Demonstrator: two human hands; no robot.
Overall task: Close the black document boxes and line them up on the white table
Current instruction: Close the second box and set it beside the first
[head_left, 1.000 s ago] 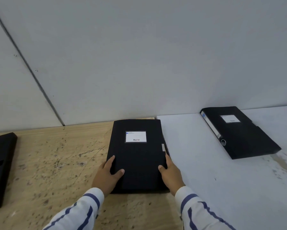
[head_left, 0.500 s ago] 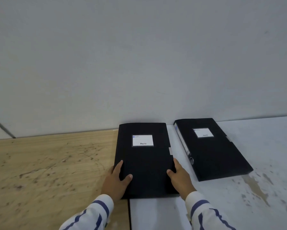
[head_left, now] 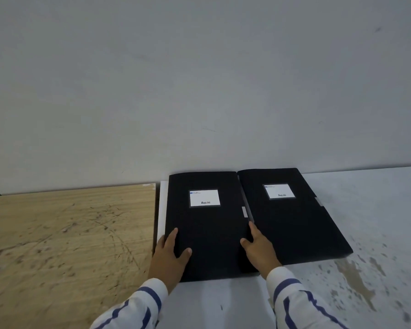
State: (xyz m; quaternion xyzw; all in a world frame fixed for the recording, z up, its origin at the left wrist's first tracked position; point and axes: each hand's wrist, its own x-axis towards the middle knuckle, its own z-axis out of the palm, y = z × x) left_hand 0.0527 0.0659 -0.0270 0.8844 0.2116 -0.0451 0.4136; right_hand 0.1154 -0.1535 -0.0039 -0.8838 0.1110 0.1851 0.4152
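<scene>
1. Wall (head_left: 199, 79) fills twelve o'clock, pale grey and bare, and both boxes butt up to its foot.
2. White table (head_left: 378, 222) spreads from six round to three o'clock, speckled and stained toward four; the wooden table (head_left: 69, 233) sits at nine, its edge right beside your work.
3. Right-hand box (head_left: 294, 222) lies shut at one o'clock on the white table, skewed so its near end swings toward four.
4. Left-hand box (head_left: 206, 233) lies shut and square at twelve, label up, its right edge touching its neighbour at the far end.
5. Your left hand (head_left: 168, 255) grips that box's near-left corner, thumb on the lid, fingers wrapped around the side.
6. Your right hand (head_left: 259, 248) grips the near-right edge, fingers tucked in the wedge between the boxes, thumb on top.
7. My read: you're placing the second box. Next, let go and square the skewed neighbour so the two sit parallel.
</scene>
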